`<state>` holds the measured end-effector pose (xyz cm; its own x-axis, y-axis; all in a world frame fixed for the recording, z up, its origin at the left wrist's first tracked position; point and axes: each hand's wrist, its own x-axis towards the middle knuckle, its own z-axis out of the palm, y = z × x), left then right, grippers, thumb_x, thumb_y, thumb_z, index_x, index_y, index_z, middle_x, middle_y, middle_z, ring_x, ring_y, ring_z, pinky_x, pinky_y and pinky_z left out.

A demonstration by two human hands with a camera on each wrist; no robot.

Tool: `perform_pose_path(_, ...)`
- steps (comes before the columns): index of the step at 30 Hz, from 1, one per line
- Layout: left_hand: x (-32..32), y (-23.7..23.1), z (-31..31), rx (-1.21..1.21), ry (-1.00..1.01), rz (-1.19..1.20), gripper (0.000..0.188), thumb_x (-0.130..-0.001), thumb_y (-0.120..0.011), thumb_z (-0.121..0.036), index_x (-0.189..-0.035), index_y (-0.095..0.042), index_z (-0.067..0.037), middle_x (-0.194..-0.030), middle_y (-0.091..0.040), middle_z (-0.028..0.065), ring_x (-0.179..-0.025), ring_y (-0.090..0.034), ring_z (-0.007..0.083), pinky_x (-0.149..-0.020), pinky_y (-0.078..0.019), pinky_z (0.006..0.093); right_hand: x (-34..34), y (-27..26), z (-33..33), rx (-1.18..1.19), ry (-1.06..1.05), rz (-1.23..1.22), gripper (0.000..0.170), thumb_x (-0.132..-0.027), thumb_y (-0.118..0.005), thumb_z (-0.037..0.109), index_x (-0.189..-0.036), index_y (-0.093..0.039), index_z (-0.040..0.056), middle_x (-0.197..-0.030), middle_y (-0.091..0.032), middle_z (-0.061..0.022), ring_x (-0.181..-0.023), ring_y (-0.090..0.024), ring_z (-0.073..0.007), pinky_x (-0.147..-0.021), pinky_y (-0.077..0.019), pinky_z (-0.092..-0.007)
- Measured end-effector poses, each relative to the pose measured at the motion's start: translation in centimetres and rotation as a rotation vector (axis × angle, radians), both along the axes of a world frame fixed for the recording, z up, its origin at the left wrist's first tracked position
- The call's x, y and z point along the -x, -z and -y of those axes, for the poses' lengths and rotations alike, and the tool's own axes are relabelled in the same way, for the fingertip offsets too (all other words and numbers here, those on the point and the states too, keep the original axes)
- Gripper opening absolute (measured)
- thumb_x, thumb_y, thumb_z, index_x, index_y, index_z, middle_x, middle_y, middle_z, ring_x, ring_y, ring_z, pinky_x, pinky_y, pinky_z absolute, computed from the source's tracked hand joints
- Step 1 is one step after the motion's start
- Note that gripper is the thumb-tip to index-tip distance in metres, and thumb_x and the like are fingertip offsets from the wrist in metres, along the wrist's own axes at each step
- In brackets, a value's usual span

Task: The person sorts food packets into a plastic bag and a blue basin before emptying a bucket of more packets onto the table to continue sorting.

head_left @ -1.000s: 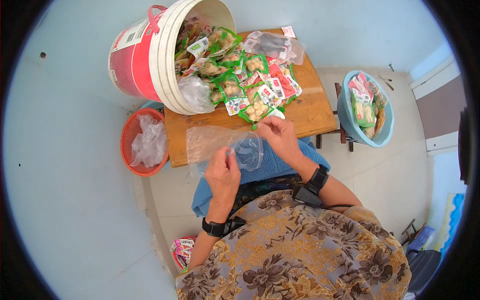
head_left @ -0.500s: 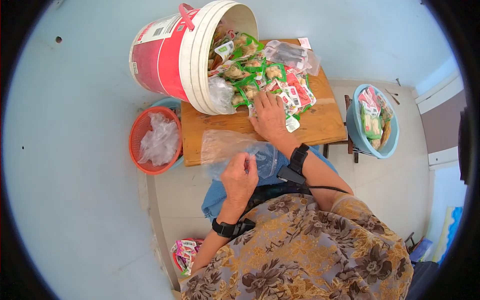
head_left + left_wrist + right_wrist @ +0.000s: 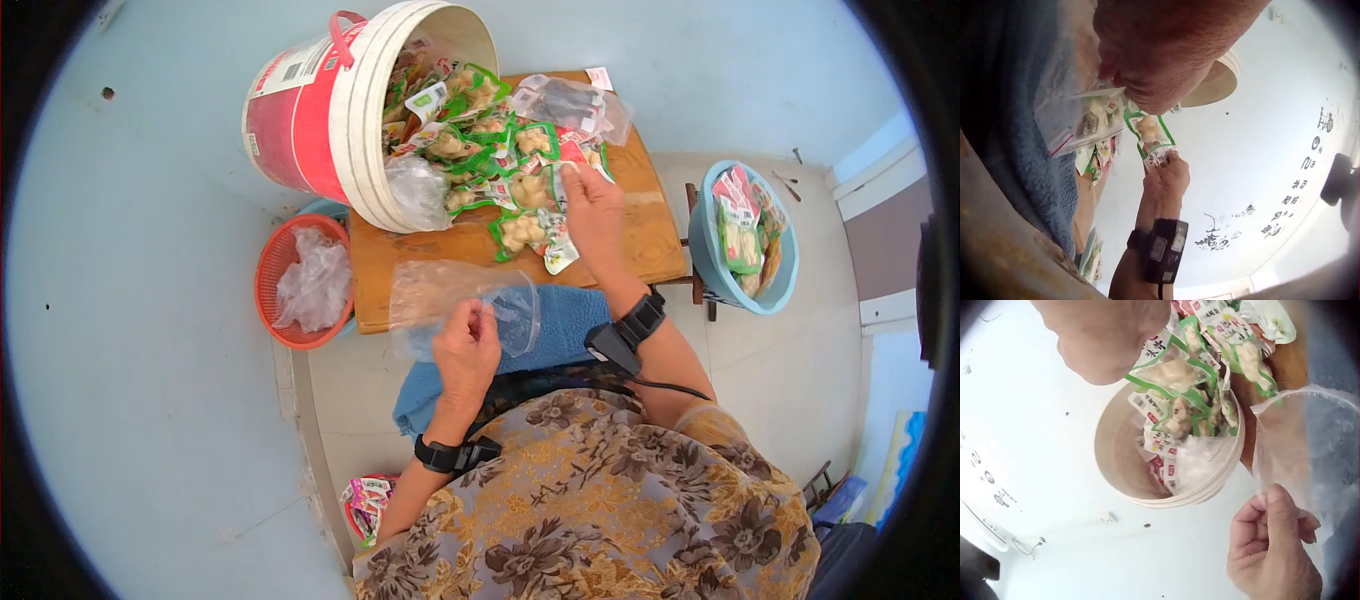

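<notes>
The left hand (image 3: 467,352) pinches the edge of a clear plastic bag (image 3: 415,290) that lies over the table's front edge and the lap. Up and to the right, the right hand (image 3: 597,222) grips a green-edged snack packet (image 3: 533,190) by its printed end, raised over the pile. In the left wrist view this packet (image 3: 1147,130) hangs from the right hand (image 3: 1167,181). Other packets (image 3: 520,232) spill from the tipped white and red bucket (image 3: 350,120) onto the wooden table (image 3: 640,225). The right wrist view shows the bag (image 3: 1285,437) with its mouth partly spread.
An orange basket (image 3: 268,275) with clear bags stands left of the table. Right of it, a light blue basin (image 3: 785,285) holds filled bags. A bag with dark contents (image 3: 572,105) lies at the table's back. A blue towel (image 3: 575,310) covers the lap.
The right hand reached onto the pile, then came back toward the right with a packet in its grip. The left hand still pinches the bag. The whole head view has shifted slightly.
</notes>
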<state>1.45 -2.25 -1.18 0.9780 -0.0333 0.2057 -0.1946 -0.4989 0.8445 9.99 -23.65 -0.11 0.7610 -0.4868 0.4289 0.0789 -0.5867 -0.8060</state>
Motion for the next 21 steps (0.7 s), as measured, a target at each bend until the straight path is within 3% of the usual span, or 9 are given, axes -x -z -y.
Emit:
perform_pose_path(2,-0.2,-0.6,0.3,0.028,-0.013,-0.02,0.009,-0.087,-0.067,-0.008,-0.085,-0.061,-0.002,-0.058,-0.056,0.0048,-0.052,-0.05,0.0096,-0.049,-0.0424,0.0259,1.1,0.5,1.2,-0.432,-0.038,0.077,0.019,-0.094,-0.059,0.015,-0.081,-0.065,0.0013,-0.07,-0.065,-0.0056,-0.056,-0.057,-0.0184,-0.055,-0.0446,-0.0292)
perform_pose_path(3,-0.3,-0.6,0.4,0.025,-0.013,-0.028,0.009,-0.087,-0.067,-0.008,-0.085,-0.061,-0.002,-0.058,-0.056,0.0048,-0.052,-0.05,0.0096,-0.049,-0.0424,0.0259,2.0,0.0,1.5,-0.435,-0.036,0.07,0.019,-0.094,-0.059,0.015,-0.081,-0.065,0.0013,-0.07,-0.065,-0.0056,-0.056,-0.057,-0.0184,-0.055,-0.0446,-0.0292)
perform_pose_path(5,-0.7,-0.7,0.7,0.057,-0.031,-0.007,0.008,-0.085,-0.067,-0.009,-0.085,-0.062,-0.002,-0.056,-0.054,0.0088,-0.047,-0.051,0.0171,-0.047,-0.0424,0.0313,4.9,-2.5,1.6,-0.943,-0.14,0.031,0.02,-0.095,-0.057,0.015,-0.089,-0.066,-0.0017,-0.075,-0.066,-0.0046,-0.062,-0.061,-0.0129,-0.056,-0.0475,-0.027)
perform_pose_path(6,-0.9,-0.8,0.9,0.054,-0.033,-0.019,0.008,-0.085,-0.067,-0.009,-0.085,-0.062,-0.002,-0.056,-0.054,0.0088,-0.047,-0.051,0.0171,-0.047,-0.0424,0.0313,6.1,-3.5,1.5,-0.947,-0.136,0.018,0.02,-0.095,-0.057,0.015,-0.089,-0.066,-0.0017,-0.075,-0.066,-0.0046,-0.062,-0.061,-0.0129,-0.056,-0.0475,-0.027)
perform_pose_path(8,-1.0,-0.8,1.3,0.035,-0.022,0.012,0.007,-0.086,-0.066,-0.007,-0.085,-0.062,-0.002,-0.055,-0.054,0.0088,-0.047,-0.052,0.0173,-0.047,-0.0423,0.0308,8.6,-4.6,1.4,-1.245,-0.234,-0.049,0.021,-0.096,-0.055,0.014,-0.094,-0.065,-0.0044,-0.08,-0.068,-0.0103,-0.066,-0.064,-0.0161,-0.059,-0.052,-0.0284)
perform_pose_path(9,-1.0,-0.7,1.5,0.035,-0.033,-0.008,0.007,-0.086,-0.066,-0.007,-0.085,-0.062,-0.002,-0.055,-0.054,0.0088,-0.047,-0.052,0.0173,-0.047,-0.0423,0.0308,9.7,-4.2,1.3,-1.247,-0.231,-0.073,0.021,-0.096,-0.055,0.014,-0.094,-0.065,-0.0044,-0.08,-0.068,-0.0103,-0.066,-0.064,-0.0161,-0.059,-0.052,-0.0284)
perform_pose_path(12,-0.9,-0.6,2.2,0.074,-0.018,-0.007,0.006,-0.085,-0.067,-0.007,-0.086,-0.062,-0.002,-0.055,-0.055,0.0092,-0.047,-0.053,0.0172,-0.047,-0.0426,0.0309,12.4,-3.0,0.9,-1.3,-0.486,-0.225,0.022,-0.098,-0.053,0.014,-0.101,-0.064,-0.0049,-0.086,-0.069,-0.0105,-0.07,-0.067,-0.0154,-0.064,-0.0561,-0.0307)
perform_pose_path(15,-0.6,-1.5,2.9,0.067,-0.018,-0.013,0.007,-0.084,-0.067,-0.006,-0.088,-0.062,-0.003,-0.056,-0.056,0.0095,-0.047,-0.053,0.0171,-0.048,-0.0428,0.0312,13.6,-0.4,-0.5,-1.33,-0.352,-0.33,0.022,-0.098,-0.053,0.013,-0.102,-0.064,-0.0046,-0.088,-0.07,-0.0104,-0.073,-0.068,-0.0154,-0.067,-0.0566,-0.0301)
perform_pose_path(21,0.1,-1.2,3.8,0.013,0.052,0.007,0.01,-0.082,-0.067,-0.005,-0.09,-0.062,-0.005,-0.06,-0.059,0.0105,-0.05,-0.058,0.0221,-0.049,-0.0452,0.0336,12.6,2.0,-3.0,-1.511,-0.495,-0.36,0.021,-0.1,-0.05,0.01,-0.114,-0.06,-0.0018,-0.105,-0.068,-0.009,-0.09,-0.067,-0.0153,-0.079,-0.0554,-0.0311)
